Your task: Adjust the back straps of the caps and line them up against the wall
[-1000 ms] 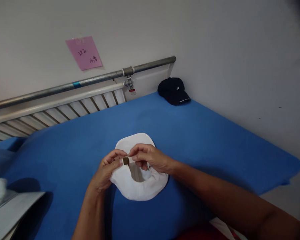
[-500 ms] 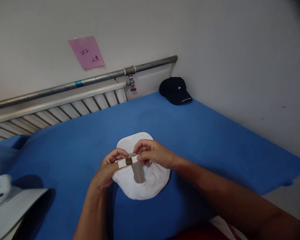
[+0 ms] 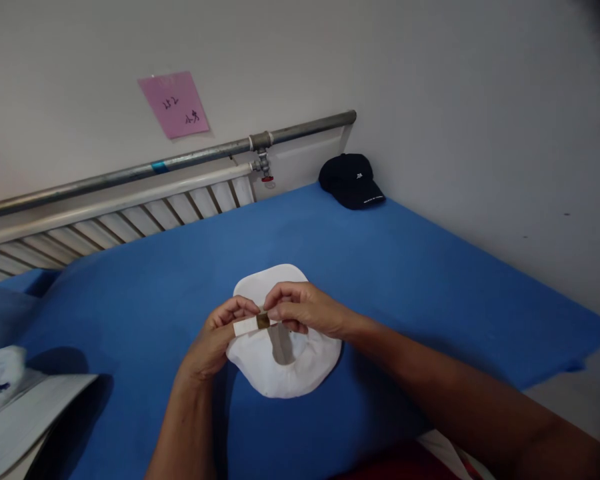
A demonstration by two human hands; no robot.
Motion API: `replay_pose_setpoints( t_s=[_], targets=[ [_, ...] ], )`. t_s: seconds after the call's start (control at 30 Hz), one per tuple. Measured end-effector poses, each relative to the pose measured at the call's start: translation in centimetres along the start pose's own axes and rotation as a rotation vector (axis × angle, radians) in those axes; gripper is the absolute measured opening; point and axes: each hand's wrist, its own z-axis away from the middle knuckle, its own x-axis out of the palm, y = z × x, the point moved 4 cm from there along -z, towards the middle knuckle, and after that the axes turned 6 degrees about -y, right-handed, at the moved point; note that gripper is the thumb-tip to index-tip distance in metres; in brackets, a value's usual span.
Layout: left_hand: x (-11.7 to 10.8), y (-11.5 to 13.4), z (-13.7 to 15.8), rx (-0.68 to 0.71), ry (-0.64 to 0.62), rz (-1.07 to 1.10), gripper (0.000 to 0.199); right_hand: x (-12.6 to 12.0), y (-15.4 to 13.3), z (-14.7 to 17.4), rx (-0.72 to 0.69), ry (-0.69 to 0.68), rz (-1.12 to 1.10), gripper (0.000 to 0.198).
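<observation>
A white baseball cap [image 3: 290,377] lies on the blue sheet, its brim [image 3: 267,283] pointing away from me and its back opening towards me. Across that opening runs a white strap [image 3: 246,326] with a brownish metal buckle [image 3: 263,321]. My left hand [image 3: 219,337] is closed on the strap's left part, thumb in front and fingers behind. My right hand [image 3: 305,308] pinches the strap right beside the buckle between thumb and forefinger. The fingertips hide the strap's right part.
A black cap [image 3: 350,180] sits in the far corner by the wall. White caps [image 3: 3,383] stand at the left edge. Behind the blue sheet [image 3: 430,293] are a radiator [image 3: 200,200], a metal pipe [image 3: 305,130] with a valve, and a pink paper [image 3: 174,105] on the wall.
The buckle has shifted slightly right along the strap, and my right fingertips have moved left, up against it. My left hand keeps its hold on the strap.
</observation>
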Motion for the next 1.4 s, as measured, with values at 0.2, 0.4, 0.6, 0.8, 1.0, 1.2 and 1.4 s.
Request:
replay_pose_setpoints(
  t_s=[0.2,0.4,0.6,0.8,1.0,1.2,1.4],
  targets=[
    [-0.5,-0.2,0.1,0.012,-0.032,-0.063,0.032,0.3,0.2,0.0,0.065,-0.005,0.066,0.016],
    [-0.4,0.2,0.8,-0.033,-0.205,-0.382,0.039,-0.1,0.4,0.0,0.021,0.031,0.161,0.017],
    [1.1,1.5,1.2,0.013,-0.207,-0.673,0.024,0.1,0.8,0.0,-0.039,0.012,0.279,0.012],
    [1.1,1.4,1.1,0.010,-0.229,-0.719,0.023,0.3,0.6,0.1,-0.105,-0.020,0.360,0.009],
    [0.9,1.2,1.2,0.016,-0.225,-0.752,0.025,0.4,1.0,0.0,-0.087,-0.029,0.347,0.009],
    [0.8,0.8,1.1,0.007,-0.260,-0.709,0.025,0.6,1.5,-0.1,-0.063,-0.030,0.288,0.007],
    [0.7,0.6,0.9,-0.009,-0.235,-0.666,0.025,0.6,1.5,-0.4,0.015,-0.007,0.181,0.007]
  ],
)
